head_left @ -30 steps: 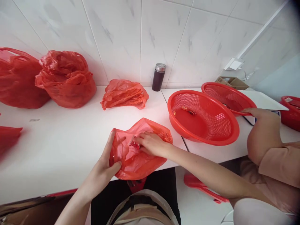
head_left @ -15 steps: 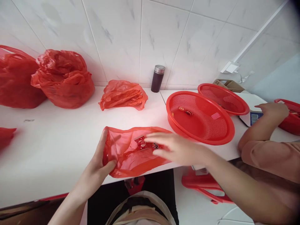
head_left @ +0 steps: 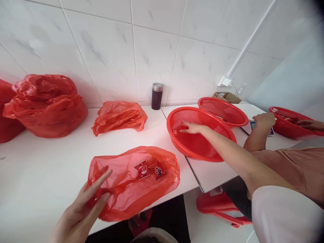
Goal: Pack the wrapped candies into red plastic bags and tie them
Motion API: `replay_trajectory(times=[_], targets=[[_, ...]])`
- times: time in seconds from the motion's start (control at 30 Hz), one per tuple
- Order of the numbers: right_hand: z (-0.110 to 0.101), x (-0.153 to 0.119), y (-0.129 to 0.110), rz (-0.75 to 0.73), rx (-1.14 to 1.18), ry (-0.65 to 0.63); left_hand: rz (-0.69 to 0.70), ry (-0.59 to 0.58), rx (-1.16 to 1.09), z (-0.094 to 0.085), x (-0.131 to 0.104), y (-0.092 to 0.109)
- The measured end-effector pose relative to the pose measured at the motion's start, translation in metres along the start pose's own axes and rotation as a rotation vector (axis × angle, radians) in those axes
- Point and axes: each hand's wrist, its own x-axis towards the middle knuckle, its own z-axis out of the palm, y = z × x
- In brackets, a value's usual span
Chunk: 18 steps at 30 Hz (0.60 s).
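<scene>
Red plastic bag point(head_left: 131, 184) looks thin, light and slippery, best pinched at its nine-o'clock edge where the left hand point(head_left: 83, 206) rests open-fingered, while the right hand point(head_left: 191, 128) reaches loosely open into the basket point(head_left: 199, 153) at two o'clock.

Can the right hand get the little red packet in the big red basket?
Probably yes. The right hand is already inside the near red basket, fingertips right beside the small red packet. The basket is open on top and nothing covers the packet. Whether the fingers touch it already is hard to tell.
</scene>
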Motion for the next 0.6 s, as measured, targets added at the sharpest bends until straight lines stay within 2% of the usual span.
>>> replay_trajectory(times=[0.17,0.23,0.3,0.5,0.6], targets=[[-0.054,-0.055,0.064,-0.008,0.103,0.057,-0.006,0.026,0.051,0.002,0.004,-0.001],[-0.065,-0.065,0.078,-0.014,0.138,0.073,-0.025,0.004,0.066,0.003,0.005,-0.002],[-0.061,-0.067,0.079,-0.028,0.171,0.081,-0.044,-0.018,0.077,0.004,0.007,-0.003],[-0.023,-0.057,0.056,-0.078,0.238,0.116,-0.076,-0.014,0.115,0.002,0.009,-0.009],[-0.022,-0.06,0.055,-0.091,0.255,0.162,-0.09,-0.004,0.085,-0.001,0.005,-0.008]])
